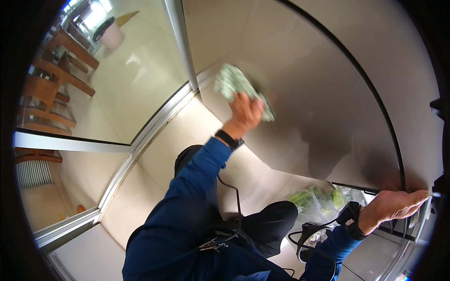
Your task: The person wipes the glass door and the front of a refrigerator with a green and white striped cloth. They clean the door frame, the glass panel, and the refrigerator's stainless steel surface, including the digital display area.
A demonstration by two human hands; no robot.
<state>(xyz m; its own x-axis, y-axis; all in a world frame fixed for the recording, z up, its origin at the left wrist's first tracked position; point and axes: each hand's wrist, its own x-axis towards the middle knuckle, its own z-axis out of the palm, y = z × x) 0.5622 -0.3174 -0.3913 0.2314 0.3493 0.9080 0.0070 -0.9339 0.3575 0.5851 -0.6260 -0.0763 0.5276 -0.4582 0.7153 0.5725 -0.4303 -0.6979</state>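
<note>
My left hand (pixel 244 113) is closed on a pale green and white cloth (pixel 233 80), slightly blurred, and presses it against a large glossy grey-brown door panel (pixel 300 93) that looks like a refrigerator's. The cloth lies low on the panel, close to its left edge. At the far right my right hand (pixel 396 205) is stretched out with nothing in it, its fingers extended along the panel's lower right edge beyond the dark seam (pixel 375 89). Both wrists carry black bands.
A clear plastic bag of green vegetables (pixel 315 201) sits on the floor between my knee and right hand. A glass sliding door (pixel 136 70) in a metal frame stands at left, with wooden chairs (pixel 51 89) and a bin (pixel 110 33) behind it. Black cables (pixel 238 199) hang near me.
</note>
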